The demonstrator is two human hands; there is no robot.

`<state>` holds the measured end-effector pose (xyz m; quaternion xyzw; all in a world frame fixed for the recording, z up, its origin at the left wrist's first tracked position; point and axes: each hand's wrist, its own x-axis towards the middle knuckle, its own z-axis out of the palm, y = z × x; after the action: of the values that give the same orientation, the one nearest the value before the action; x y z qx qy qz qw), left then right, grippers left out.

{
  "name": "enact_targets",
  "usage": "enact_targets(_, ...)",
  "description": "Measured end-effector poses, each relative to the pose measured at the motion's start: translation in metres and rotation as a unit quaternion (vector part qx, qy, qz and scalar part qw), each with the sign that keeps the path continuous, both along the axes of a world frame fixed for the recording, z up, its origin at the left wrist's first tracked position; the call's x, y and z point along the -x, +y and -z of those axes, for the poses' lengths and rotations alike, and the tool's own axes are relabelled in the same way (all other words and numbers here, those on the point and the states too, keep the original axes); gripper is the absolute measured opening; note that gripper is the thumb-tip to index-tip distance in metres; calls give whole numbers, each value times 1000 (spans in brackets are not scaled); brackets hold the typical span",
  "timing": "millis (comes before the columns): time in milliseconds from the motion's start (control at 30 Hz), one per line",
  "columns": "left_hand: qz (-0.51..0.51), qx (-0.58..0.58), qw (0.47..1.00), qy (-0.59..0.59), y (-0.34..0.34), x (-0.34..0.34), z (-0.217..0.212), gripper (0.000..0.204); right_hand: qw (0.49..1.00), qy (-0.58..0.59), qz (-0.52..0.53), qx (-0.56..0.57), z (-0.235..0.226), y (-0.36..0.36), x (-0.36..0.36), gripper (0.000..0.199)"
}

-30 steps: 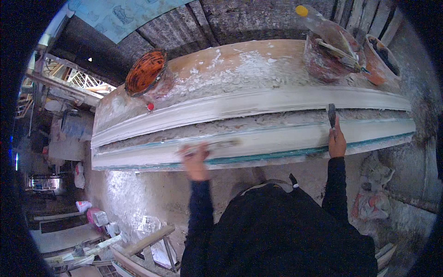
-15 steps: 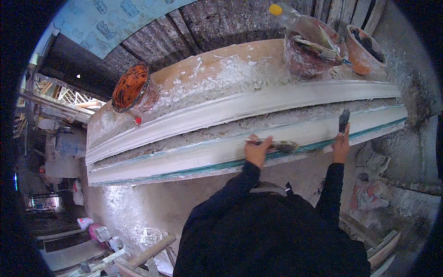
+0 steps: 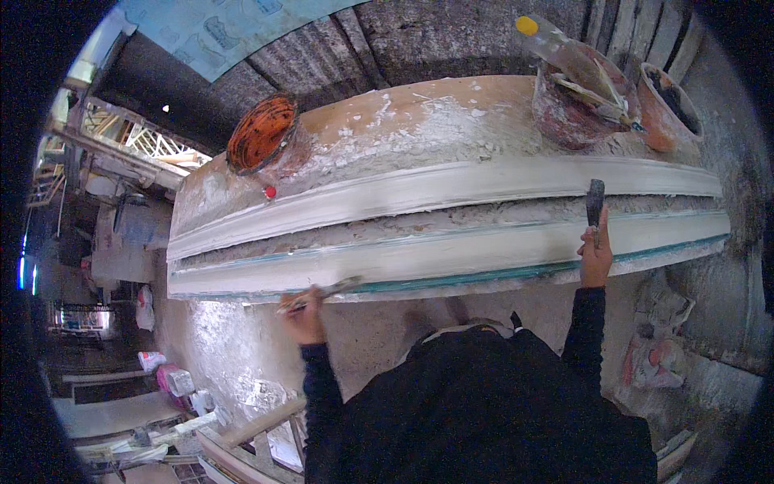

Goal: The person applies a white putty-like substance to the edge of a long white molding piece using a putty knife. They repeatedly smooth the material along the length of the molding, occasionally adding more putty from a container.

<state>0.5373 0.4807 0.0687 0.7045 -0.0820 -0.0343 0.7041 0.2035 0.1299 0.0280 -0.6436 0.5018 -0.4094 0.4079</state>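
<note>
a person in dark sleeves leans over a long white plaster moulding (image 3: 451, 254) lying lengthwise on a plaster-crusted counter (image 3: 419, 121). the left hand (image 3: 304, 316) is closed around a slim trowel (image 3: 322, 292) laid against the moulding's near edge; the right hand (image 3: 595, 256) grips a dark scraper (image 3: 595, 202) upright over its middle groove. an orange bowl (image 3: 260, 133) sits at the counter's far left, and two caked buckets (image 3: 584, 105) stand at far right.
</note>
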Motion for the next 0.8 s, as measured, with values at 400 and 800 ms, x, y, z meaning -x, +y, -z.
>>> enact_targets(400,408,-64,903,118,-214,164,37,26,998,46,-54,-2,-9,21,-19,50)
enact_targets(800,-94,-131,979,-126,51,-31,44,16,996,54,-59,35,12,15,-7,46)
